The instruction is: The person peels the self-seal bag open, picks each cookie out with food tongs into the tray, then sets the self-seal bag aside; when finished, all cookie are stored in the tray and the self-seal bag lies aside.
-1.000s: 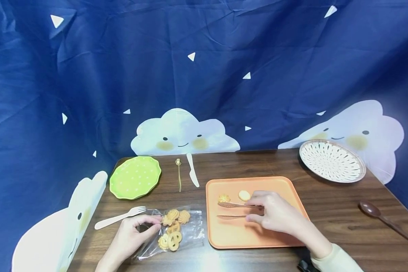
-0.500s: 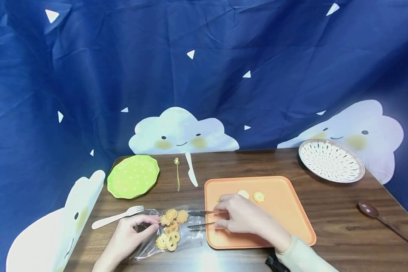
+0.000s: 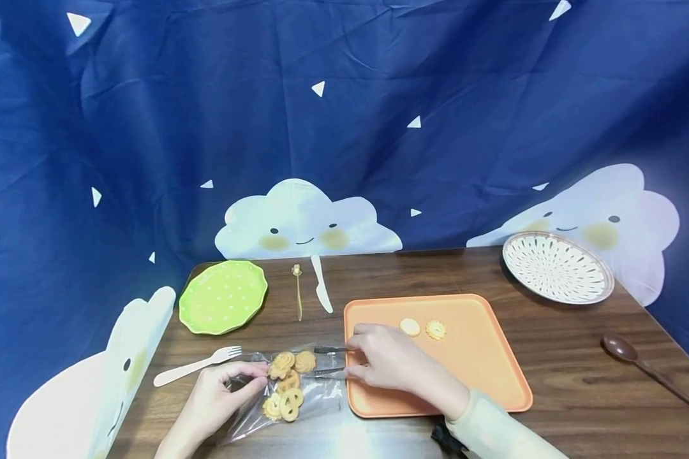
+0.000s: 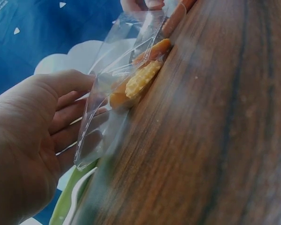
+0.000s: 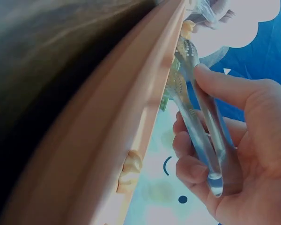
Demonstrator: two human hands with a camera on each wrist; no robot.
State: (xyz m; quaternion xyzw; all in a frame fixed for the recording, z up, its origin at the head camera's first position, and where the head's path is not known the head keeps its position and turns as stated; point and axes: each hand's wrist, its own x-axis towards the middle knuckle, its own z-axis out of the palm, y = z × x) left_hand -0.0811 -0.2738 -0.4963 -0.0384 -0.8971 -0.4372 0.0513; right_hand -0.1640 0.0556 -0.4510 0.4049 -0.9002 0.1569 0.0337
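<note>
Your right hand [image 3: 386, 357], above the orange tray's left side [image 3: 465, 376], grips the tongs [image 5: 210, 112], whose arms stand apart with nothing between the tips. Their long axis runs crosswise, pointing left at the cookies [image 3: 289, 381] in the clear bag [image 3: 321, 401] on the counter [image 3: 551, 344]. You can't tell whether the tips are over or inside the bag. Your left hand [image 3: 221, 392] pinches its edge, fingertips just beside the cookies, so this hand is nearer.
</note>
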